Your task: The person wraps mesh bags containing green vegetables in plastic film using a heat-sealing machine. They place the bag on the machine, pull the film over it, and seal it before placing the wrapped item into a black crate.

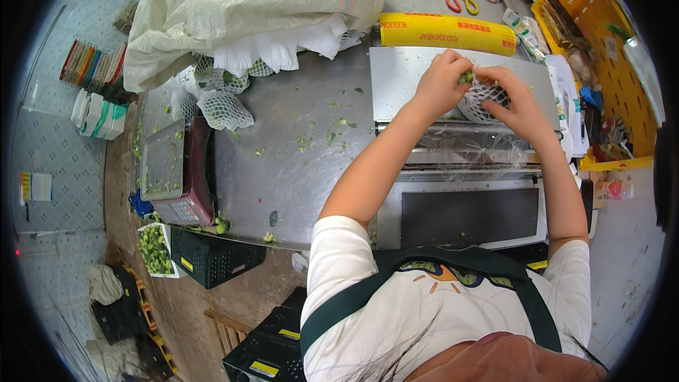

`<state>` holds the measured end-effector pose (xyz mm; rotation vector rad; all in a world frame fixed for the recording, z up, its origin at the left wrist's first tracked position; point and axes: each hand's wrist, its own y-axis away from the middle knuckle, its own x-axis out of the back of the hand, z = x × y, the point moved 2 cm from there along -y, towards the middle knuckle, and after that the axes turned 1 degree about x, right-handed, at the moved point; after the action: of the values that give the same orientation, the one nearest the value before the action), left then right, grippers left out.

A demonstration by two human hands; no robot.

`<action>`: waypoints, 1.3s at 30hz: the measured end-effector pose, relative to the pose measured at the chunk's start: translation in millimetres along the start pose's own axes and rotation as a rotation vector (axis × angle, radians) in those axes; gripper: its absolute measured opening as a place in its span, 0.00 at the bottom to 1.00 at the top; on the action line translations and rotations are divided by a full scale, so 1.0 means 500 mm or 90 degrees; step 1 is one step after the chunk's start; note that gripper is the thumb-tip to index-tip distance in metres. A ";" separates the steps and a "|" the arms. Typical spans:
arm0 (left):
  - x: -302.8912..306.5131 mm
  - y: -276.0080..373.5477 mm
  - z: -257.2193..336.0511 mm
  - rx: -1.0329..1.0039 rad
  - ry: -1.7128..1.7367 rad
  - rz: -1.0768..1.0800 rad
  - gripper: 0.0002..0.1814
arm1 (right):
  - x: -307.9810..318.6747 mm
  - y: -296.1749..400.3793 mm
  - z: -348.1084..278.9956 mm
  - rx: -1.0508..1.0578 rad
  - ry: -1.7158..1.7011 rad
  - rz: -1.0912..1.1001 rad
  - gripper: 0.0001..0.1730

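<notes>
My left hand [441,84] pinches the edge of a white foam mesh sleeve [480,105] and a green vegetable part that shows at its opening. From the other side, the fingers and thumb of my right hand [517,103] grip the same sleeve. Most of the vegetable inside is hidden by the mesh and my fingers. Both hands are over the metal plate [398,85] of a film-wrapping machine. Below them, clear plastic film [477,146] stretches across the machine's roller, above its dark panel [469,215].
A yellow roll of wrap [445,33] lies behind the plate, with scissors [461,2] beyond. Leftward are a woven sack [254,0], sleeved vegetables [225,109] and a red scale [193,180] on the scrap-strewn steel table [297,132]. A yellow crate [618,95] stands right.
</notes>
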<state>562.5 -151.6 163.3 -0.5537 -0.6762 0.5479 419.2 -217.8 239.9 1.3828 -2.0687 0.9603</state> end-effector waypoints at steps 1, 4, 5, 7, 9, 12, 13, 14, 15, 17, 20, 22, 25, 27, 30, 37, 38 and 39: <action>-0.003 0.006 0.001 0.075 0.036 -0.036 0.13 | -0.005 0.003 0.004 -0.020 -0.009 0.026 0.15; 0.012 0.017 0.001 0.131 0.133 -0.053 0.12 | -0.008 0.022 0.030 -0.028 -0.022 0.131 0.20; 0.018 0.020 0.000 0.122 0.164 -0.044 0.11 | -0.005 0.022 0.030 -0.002 0.045 0.113 0.20; 0.025 0.025 -0.008 0.118 0.119 -0.050 0.10 | -0.004 0.024 0.029 0.051 0.176 0.075 0.19; 0.035 0.028 -0.005 0.112 0.081 -0.060 0.10 | -0.001 0.030 0.024 0.053 0.146 0.142 0.17; 0.091 0.053 0.021 0.014 -0.060 -0.042 0.17 | 0.032 0.066 0.063 0.014 0.089 0.250 0.13; 0.110 0.062 0.032 -0.020 -0.111 -0.044 0.19 | 0.054 0.096 0.090 -0.009 0.071 0.289 0.12; 0.122 0.079 0.042 -0.022 -0.138 -0.122 0.20 | 0.073 0.139 0.131 -0.119 0.058 0.258 0.11; 0.135 0.102 0.051 -0.023 -0.167 -0.198 0.22 | 0.087 0.190 0.174 -0.227 0.041 0.226 0.11; 0.133 0.130 0.058 -0.035 -0.216 -0.304 0.24 | 0.075 0.245 0.199 -0.377 0.071 0.160 0.12; 0.107 0.143 0.086 -0.089 -0.253 -0.333 0.20 | 0.032 0.281 0.193 -0.448 0.138 0.111 0.20; 0.071 0.147 0.074 -0.097 -0.253 -0.363 0.15 | -0.006 0.272 0.196 -0.376 0.007 0.132 0.13; 0.056 0.169 0.094 -0.036 -0.195 -0.322 0.03 | 0.007 0.301 0.184 -0.318 -0.223 0.168 0.08; 0.084 0.197 0.128 0.015 -0.223 -0.378 0.04 | 0.035 0.339 0.134 -0.311 -0.329 0.164 0.06; 0.123 0.231 0.179 -0.012 -0.170 -0.320 0.03 | 0.087 0.389 0.025 -0.295 -0.341 0.098 0.06; 0.140 0.040 0.208 0.079 0.241 0.136 0.10 | 0.186 0.258 0.047 0.031 -0.487 0.390 0.12; 0.135 -0.004 0.182 0.098 0.297 0.179 0.10 | 0.181 0.186 0.050 0.021 -0.422 0.425 0.15; 0.115 -0.042 0.148 0.119 0.305 0.217 0.10 | 0.170 0.119 0.068 0.010 -0.358 0.459 0.18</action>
<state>554.1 -109.0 249.0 -0.5994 -0.0714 0.7544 331.6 -280.0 260.7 0.9772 -3.1087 0.9022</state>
